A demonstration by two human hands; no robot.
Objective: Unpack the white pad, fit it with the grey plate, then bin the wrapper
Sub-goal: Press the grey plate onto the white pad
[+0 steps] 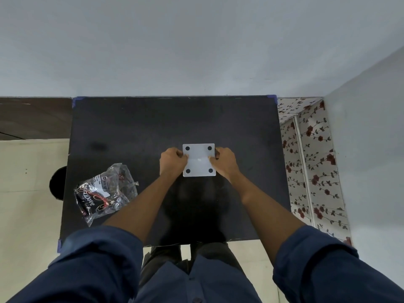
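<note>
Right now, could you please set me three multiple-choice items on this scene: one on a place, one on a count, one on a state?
1. Where does the wrapper lie on the table?
A. to the left of the hands
B. to the right of the hands
C. under the pad

2. How many dark dots show on the pad?
A. two
B. four
C. six

3. How is the pad held?
A. by the left hand alone
B. by neither hand
C. by both hands at its side edges

Key:
1 A, the crumpled wrapper lies near the table's left edge.
2 B, one dot sits at each corner.
3 C, the left hand has a grip on the left edge and the right hand on the right edge.
</note>
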